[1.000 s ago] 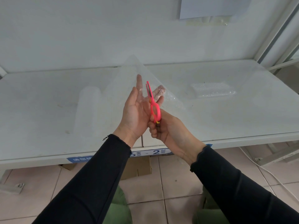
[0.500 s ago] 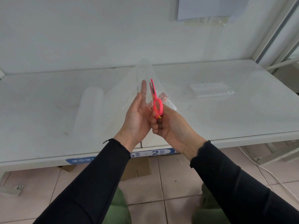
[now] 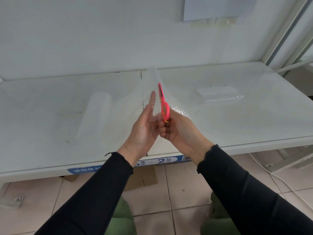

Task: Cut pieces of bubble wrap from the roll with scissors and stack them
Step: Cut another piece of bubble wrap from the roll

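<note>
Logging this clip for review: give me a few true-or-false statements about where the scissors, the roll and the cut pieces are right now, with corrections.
1. The right hand holds the pink scissors. True.
2. The scissors point down at the floor. False: the blades point up and away from the person.
3. The bubble wrap roll lies on the table left of the hands. True.
4. The stack of cut pieces lies on the floor. False: it rests on the table, to the right.
5. The left hand rests flat on the table. False: it is raised against the bubble wrap sheet.
</note>
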The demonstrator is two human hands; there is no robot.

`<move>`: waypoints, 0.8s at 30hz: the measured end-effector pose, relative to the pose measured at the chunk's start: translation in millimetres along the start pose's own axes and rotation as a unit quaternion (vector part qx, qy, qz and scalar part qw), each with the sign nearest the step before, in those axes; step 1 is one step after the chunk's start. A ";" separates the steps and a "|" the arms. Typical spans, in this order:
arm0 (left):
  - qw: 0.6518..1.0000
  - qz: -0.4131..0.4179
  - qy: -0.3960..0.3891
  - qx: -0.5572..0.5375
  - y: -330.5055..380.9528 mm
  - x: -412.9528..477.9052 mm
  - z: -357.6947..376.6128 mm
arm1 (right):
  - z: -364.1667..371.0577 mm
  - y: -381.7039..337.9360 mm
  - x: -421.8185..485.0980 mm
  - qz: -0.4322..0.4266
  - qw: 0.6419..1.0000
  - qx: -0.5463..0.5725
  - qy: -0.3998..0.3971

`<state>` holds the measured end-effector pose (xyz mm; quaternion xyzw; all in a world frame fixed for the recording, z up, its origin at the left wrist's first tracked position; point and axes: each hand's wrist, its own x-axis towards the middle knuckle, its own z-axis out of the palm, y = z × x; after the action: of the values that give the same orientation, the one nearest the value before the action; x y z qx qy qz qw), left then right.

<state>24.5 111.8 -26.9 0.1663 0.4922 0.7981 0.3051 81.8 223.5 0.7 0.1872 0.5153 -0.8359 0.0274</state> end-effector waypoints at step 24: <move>0.997 -0.034 -0.013 0.074 -9.8 -17.8 17.1 | -18.1 -12.3 11.8 -0.014 1.000 0.015 0.019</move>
<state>50.9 115.1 -27.1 0.1815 0.5514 0.7464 0.3255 73.1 246.8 0.0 0.1957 0.5059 -0.8401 0.0033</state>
